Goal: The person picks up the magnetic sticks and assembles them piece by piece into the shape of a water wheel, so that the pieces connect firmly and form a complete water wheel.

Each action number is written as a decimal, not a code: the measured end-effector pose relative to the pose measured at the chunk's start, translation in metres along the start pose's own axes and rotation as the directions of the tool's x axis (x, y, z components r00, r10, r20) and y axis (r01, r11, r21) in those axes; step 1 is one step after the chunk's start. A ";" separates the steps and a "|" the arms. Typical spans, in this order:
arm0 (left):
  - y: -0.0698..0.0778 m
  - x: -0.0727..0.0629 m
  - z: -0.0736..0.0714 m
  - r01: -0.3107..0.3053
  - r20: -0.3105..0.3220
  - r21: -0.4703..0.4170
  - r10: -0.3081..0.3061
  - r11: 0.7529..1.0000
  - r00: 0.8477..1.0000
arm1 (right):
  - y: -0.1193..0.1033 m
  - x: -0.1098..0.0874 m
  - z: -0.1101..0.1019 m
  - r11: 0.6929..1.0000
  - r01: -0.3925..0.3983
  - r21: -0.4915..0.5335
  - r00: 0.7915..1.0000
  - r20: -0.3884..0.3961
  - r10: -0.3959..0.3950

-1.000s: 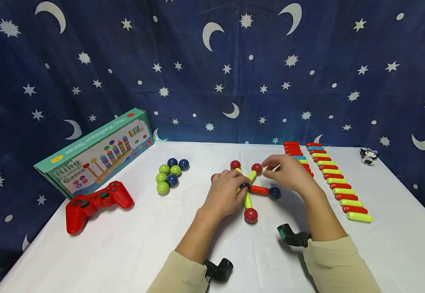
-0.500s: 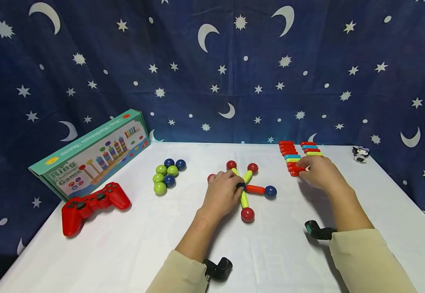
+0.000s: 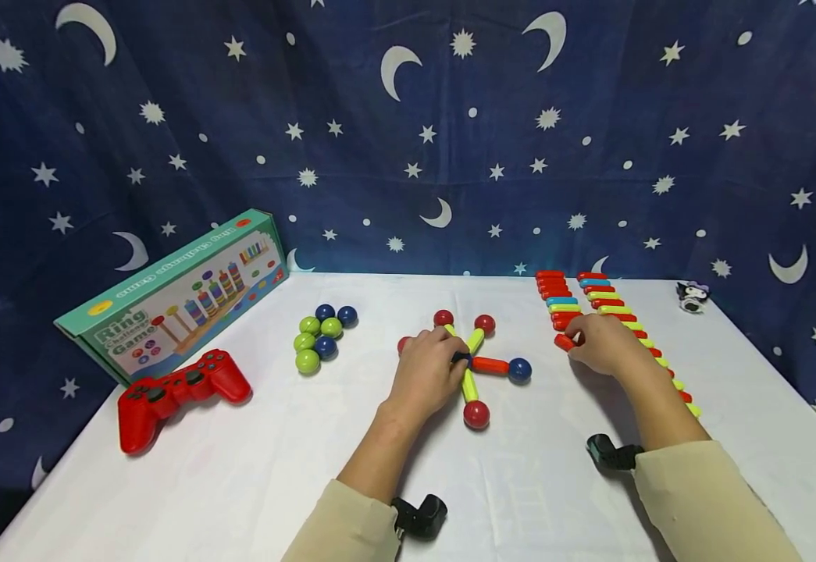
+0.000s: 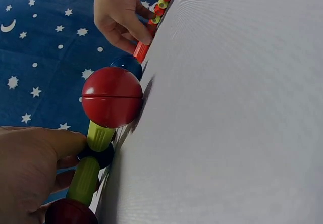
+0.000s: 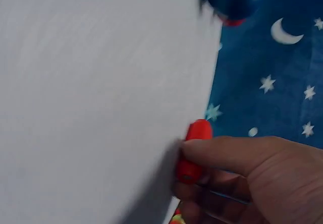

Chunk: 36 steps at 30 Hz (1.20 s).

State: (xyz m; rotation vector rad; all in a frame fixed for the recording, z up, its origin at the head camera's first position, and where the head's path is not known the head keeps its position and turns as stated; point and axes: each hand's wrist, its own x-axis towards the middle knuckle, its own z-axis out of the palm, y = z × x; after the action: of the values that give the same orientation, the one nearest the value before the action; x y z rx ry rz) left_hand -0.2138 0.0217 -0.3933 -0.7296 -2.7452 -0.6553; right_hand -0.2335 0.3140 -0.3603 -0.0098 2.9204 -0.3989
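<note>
Your right hand [image 3: 606, 345] pinches short red rod [image 3: 564, 343] | your left hand [image 3: 425, 371] grips dark-blue ball [image 4: 104, 156] joining yellow-green rods [image 4: 84, 180]

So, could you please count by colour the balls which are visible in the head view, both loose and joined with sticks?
Red balls: 4, all joined
Blue balls: 5 (3 loose, 2 joined; the centre ball is partly hidden by the left hand)
Green balls: 4, all loose
Total: 13
</note>
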 end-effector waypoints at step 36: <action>-0.001 0.000 0.002 0.013 -0.003 0.001 -0.013 1.000 1.000 | -0.074 0.013 0.031 0.909 -0.009 0.416 1.000 -0.009 0.014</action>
State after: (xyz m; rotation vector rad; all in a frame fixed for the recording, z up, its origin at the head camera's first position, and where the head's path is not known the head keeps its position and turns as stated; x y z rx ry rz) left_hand -0.2144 0.0219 -0.3956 -0.7113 -2.7495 -0.6574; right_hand -0.2421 0.2341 -0.3729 0.0717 2.7812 -1.0138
